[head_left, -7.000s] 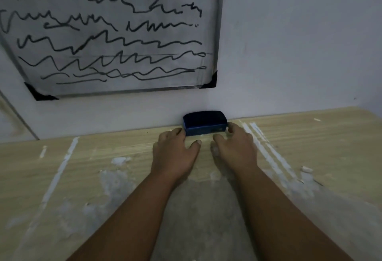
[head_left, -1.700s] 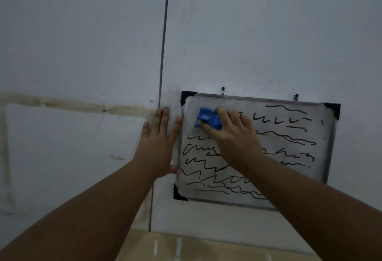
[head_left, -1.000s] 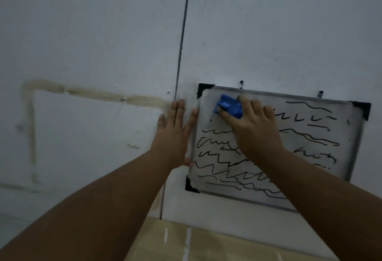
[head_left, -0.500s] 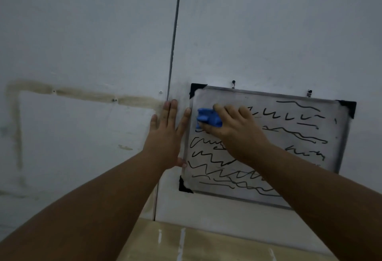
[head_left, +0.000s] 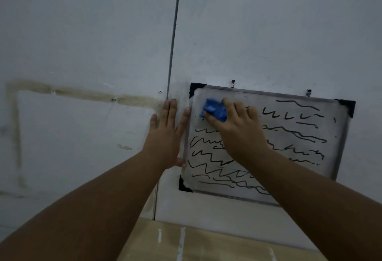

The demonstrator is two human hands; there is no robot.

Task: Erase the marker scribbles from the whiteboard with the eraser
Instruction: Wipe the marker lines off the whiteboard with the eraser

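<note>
two hands up, right hand (head_left: 237,128) gripping eraser (head_left: 214,110) on whiteboard (head_left: 330,157), left hand (head_left: 167,136) spread flat beside it

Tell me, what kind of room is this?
Hard to say for sure; probably a plain workroom or spare room. A small whiteboard hangs from screws on a bare painted wall with stained marks, and a paint-smeared wooden tabletop sits below it.
</note>
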